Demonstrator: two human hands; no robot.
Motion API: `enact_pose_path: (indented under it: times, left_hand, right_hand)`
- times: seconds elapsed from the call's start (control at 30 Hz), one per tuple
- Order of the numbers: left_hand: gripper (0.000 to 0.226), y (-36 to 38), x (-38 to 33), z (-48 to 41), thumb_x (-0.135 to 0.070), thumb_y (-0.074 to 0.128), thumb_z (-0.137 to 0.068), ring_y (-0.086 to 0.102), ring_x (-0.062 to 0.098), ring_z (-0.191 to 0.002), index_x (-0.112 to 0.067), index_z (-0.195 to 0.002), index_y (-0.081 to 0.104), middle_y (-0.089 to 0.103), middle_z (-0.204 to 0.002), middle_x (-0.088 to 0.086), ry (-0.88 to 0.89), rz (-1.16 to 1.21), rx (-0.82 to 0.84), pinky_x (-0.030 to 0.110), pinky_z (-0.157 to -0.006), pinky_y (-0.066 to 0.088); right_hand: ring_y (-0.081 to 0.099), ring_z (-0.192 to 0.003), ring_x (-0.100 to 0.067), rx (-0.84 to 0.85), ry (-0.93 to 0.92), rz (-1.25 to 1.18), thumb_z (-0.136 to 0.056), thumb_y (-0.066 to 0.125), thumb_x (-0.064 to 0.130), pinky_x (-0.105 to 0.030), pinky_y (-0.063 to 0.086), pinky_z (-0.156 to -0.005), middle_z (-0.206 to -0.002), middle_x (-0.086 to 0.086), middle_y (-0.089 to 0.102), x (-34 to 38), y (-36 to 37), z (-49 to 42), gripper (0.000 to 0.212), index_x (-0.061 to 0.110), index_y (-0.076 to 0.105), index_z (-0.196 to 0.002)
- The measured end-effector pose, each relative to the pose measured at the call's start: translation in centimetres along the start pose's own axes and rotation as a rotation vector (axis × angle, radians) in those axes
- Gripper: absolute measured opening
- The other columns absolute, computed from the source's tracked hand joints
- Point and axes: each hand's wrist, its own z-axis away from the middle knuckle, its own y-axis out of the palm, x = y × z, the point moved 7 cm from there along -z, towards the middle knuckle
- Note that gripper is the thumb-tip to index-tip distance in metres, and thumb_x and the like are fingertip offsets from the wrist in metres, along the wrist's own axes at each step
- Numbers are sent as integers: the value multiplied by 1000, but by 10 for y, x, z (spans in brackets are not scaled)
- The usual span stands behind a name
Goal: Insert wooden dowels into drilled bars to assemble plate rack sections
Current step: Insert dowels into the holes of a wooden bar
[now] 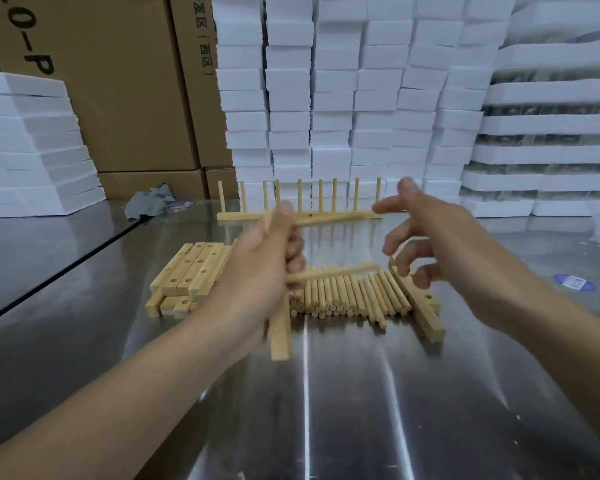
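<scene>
My left hand (267,258) grips a drilled wooden bar (279,336) held roughly upright above the table. Two dowels (340,270) stick out of the bar toward the right, one near the top and one lower. My right hand (426,237) hovers just right of those dowels with its fingers spread and holds nothing. A row of loose dowels (347,297) lies on the steel table under my hands. A pile of drilled bars (191,271) sits to the left of them. A finished rack section (298,214) with several upright dowels stands behind.
Another drilled bar (420,306) lies at the right end of the loose dowels. White foam blocks (343,98) are stacked along the back and left; cardboard boxes (125,98) stand behind. A grey rag (149,200) lies at the back left, a blue sticker (574,282) at right.
</scene>
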Motion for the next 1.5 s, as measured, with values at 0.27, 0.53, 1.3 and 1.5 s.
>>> enact_pose_path:
  times: [0.27, 0.53, 1.3, 1.5]
  left_hand:
    - [48, -36, 12, -17, -56, 53, -108, 38, 10, -49, -19, -78, 53, 42, -62, -7, -371, 546, -230, 22, -46, 40]
    - [42, -41, 23, -15, -48, 48, -110, 39, 10, -55, -16, -83, 53, 43, -66, -4, -502, 727, -284, 21, -49, 41]
    - [35, -42, 30, -18, -45, 55, -106, 42, 10, -55, -17, -85, 57, 46, -67, -4, -513, 699, -270, 22, -51, 43]
    - [39, -42, 34, -20, -47, 55, -106, 45, 11, -51, -15, -85, 59, 47, -65, -3, -514, 697, -264, 24, -47, 45]
  right_hand:
    - [61, -90, -6, 73, -48, 767, -100, 59, 44, -28, 47, -75, -96, 18, 62, -37, -5, -11, 10, 40, 68, -103]
    - [38, -130, -8, 425, -59, 940, -80, 71, 72, -32, 37, -110, -139, 18, 47, -51, 19, -1, 79, 42, 47, -149]
    - [63, -86, 6, 332, -152, 817, -81, 81, 53, -22, 54, -72, -84, 26, 68, -49, 23, -2, 18, 41, 72, -91]
    - [66, -80, 1, 314, -141, 851, -84, 73, 29, -27, 57, -75, -77, 18, 70, -44, 23, 0, 7, 36, 71, -85]
